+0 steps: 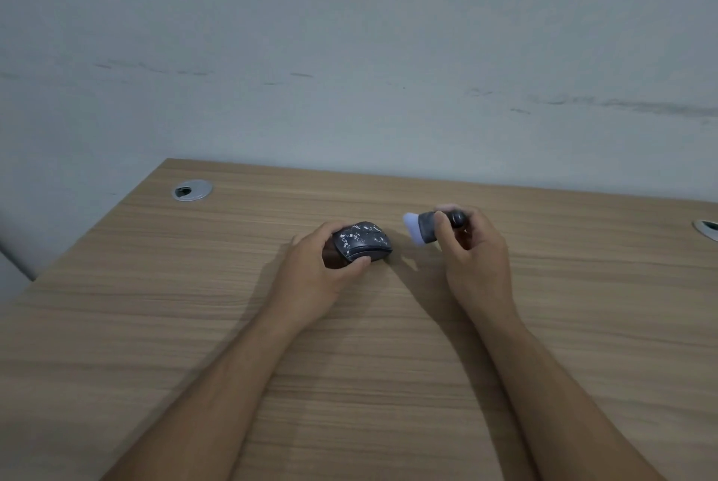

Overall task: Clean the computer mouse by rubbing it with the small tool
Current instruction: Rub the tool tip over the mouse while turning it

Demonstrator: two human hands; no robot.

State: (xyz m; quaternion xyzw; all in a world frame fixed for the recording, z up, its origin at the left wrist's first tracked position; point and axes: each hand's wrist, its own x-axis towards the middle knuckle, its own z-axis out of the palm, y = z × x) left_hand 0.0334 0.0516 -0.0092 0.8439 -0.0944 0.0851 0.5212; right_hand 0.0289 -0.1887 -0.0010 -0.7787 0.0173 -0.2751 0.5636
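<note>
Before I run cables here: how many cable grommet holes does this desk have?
2 in view: one grommet near the desk's far left corner, another grommet cut off at the right edge of the view. Others may lie outside the view.

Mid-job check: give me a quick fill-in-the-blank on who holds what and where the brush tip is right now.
1. The left hand grips the speckled ____ against the wooden desk.
2. The small brush tool is held in the ____ hand.
3. The tool's pale tip points toward the mouse but is ____ from it.
4. Two round cable grommets sit in the ____.

Missing words: mouse; right; apart; desk
</note>
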